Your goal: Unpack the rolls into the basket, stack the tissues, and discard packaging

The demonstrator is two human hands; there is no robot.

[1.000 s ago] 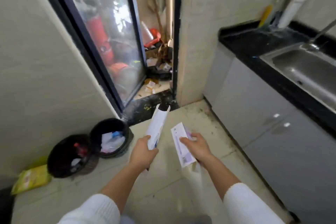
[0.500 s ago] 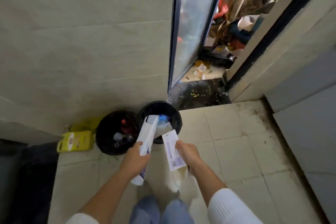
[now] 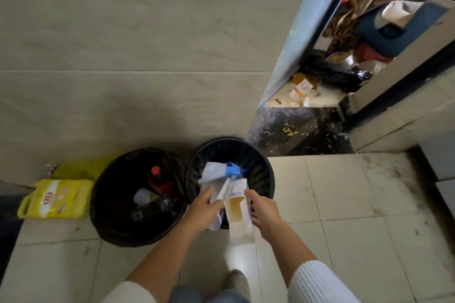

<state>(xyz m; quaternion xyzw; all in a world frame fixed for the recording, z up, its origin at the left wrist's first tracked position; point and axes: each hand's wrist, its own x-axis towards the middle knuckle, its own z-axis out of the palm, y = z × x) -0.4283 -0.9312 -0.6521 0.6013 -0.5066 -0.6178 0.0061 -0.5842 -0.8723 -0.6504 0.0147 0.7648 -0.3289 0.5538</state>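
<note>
Cardboard and plastic packaging is held over the right-hand black bin (image 3: pixel 261 167), so the discard step is judged nearly done; rolls, basket and tissues are not in view. A crumpled white wrapper (image 3: pixel 218 194) is clasped by the left hand (image 3: pixel 203 211). An opened box (image 3: pixel 237 214), white outside and tan inside, is pinched by the right hand (image 3: pixel 264 215). Paper waste already lies in that bin.

Daylight comes from the doorway (image 3: pixel 344 61) at my upper right; wall (image 3: pixel 123 56) dim, soft shadow above the bins (image 3: pixel 138 229). Edges bend, overall slightly soft.
</note>
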